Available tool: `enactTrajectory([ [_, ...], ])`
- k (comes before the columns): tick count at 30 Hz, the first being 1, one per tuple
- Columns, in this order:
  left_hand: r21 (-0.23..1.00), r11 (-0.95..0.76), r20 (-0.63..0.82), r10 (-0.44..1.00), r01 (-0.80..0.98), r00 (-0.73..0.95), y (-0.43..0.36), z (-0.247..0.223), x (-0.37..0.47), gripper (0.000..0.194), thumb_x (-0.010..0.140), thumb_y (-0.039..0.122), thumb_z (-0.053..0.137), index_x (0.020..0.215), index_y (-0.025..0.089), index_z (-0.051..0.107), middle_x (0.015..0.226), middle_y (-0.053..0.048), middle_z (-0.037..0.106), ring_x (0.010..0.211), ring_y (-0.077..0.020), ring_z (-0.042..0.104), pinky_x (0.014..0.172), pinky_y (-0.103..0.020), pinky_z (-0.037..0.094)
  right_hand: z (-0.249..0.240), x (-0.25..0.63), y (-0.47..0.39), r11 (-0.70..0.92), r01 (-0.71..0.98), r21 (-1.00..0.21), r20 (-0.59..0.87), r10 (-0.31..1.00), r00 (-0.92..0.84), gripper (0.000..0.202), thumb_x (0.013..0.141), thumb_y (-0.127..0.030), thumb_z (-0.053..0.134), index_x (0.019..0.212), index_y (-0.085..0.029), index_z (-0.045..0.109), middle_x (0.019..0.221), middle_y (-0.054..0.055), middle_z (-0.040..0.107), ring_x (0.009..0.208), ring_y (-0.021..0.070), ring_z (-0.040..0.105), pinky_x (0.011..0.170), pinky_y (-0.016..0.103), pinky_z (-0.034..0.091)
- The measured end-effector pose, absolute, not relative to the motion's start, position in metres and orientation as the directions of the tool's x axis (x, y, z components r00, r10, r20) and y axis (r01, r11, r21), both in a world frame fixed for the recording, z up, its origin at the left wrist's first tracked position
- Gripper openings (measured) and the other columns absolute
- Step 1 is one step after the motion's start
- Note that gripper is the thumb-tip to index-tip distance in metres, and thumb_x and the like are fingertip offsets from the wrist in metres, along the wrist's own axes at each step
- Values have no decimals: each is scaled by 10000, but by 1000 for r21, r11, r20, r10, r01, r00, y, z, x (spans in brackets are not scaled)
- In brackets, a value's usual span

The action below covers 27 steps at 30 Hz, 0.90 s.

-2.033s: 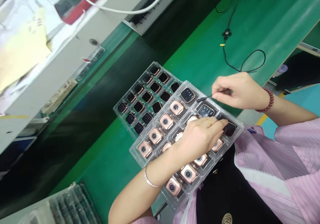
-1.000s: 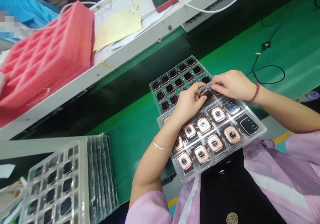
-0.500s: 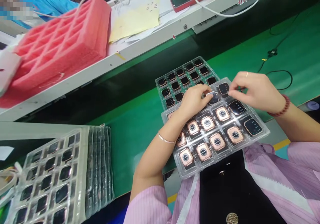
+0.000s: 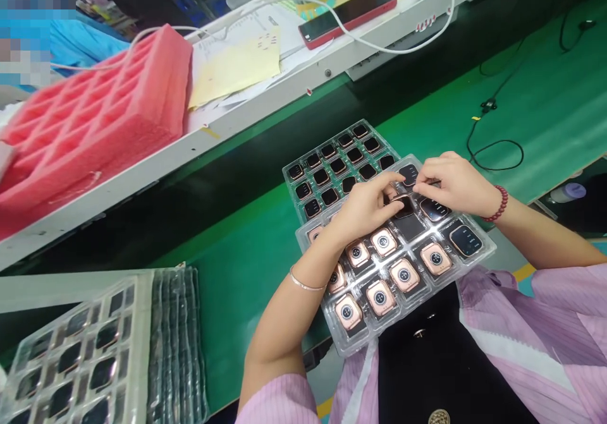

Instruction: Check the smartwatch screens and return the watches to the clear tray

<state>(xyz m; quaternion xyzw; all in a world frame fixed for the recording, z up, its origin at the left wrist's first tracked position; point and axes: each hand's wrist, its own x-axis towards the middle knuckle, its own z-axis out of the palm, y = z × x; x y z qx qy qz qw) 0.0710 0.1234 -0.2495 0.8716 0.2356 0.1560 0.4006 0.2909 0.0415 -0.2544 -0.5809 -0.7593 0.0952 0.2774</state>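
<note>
A clear plastic tray (image 4: 360, 343) of smartwatches lies tilted in front of my body. Several rose-gold watches (image 4: 404, 275) show their sensor backs, while the right-hand column has dark screens (image 4: 466, 239) facing up. My left hand (image 4: 365, 209) reaches over the tray, thumb and fingers closed on a dark-faced smartwatch (image 4: 404, 206) above a bare pocket (image 4: 410, 227). Beside it my right hand (image 4: 450, 184) has its fingers curled together, close to that watch and to the corner watch (image 4: 408, 174). Whatever is between its fingertips is hidden.
Behind lies another tray of dark-screened watches (image 4: 337, 165) on the green surface (image 4: 237, 313). A stack of filled trays (image 4: 173, 342) stands at lower left. Red foam (image 4: 156, 108), yellow paper (image 4: 237, 73) and a phone (image 4: 348, 16) sit on the shelf. A black cable (image 4: 497, 143) lies right.
A back-up watch has left its pocket, which now shows bare. My left hand now pinches a dark-faced watch over that pocket. My right hand has moved in closer to my left.
</note>
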Motion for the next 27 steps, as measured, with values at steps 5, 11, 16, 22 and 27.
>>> enactTrajectory([
  [5,832,-471,67,610,293,790,127,-256,70,254,847,224,699,1093,182,652,751,32,673,534,-75,497,585,-224,416,-262,291,34,313,820,-478,303,936,-181,206,933,-295,584,770,-188,652,750,20,668,674,164,557,822,353,345],
  [11,856,-455,50,548,247,835,116,-253,73,171,875,231,684,1036,176,664,721,24,679,532,-83,512,572,-230,422,-264,292,35,319,881,-350,490,863,-118,203,970,-247,529,804,-192,632,817,51,678,750,200,575,879,395,373],
  [16,647,-720,141,437,251,888,109,-249,76,82,895,232,665,844,175,696,733,5,684,635,-115,580,654,-256,447,-236,300,-6,414,816,-404,416,877,-239,223,977,-260,558,761,-222,596,743,5,649,707,182,575,839,374,411],
  [22,600,-750,227,494,279,840,112,-239,71,158,937,278,594,903,178,712,852,-32,728,715,-139,621,729,-277,498,-229,295,-43,561,679,-473,132,807,-575,330,1035,-251,450,727,-234,568,666,-25,620,592,147,527,891,369,438],
  [27,822,-545,52,361,166,931,95,-221,65,464,875,398,721,1281,196,626,934,-28,736,544,-83,545,547,-227,463,-230,290,-25,360,722,-591,238,933,-270,249,1003,-298,497,794,-228,611,686,-5,657,654,157,590,678,287,433],
])
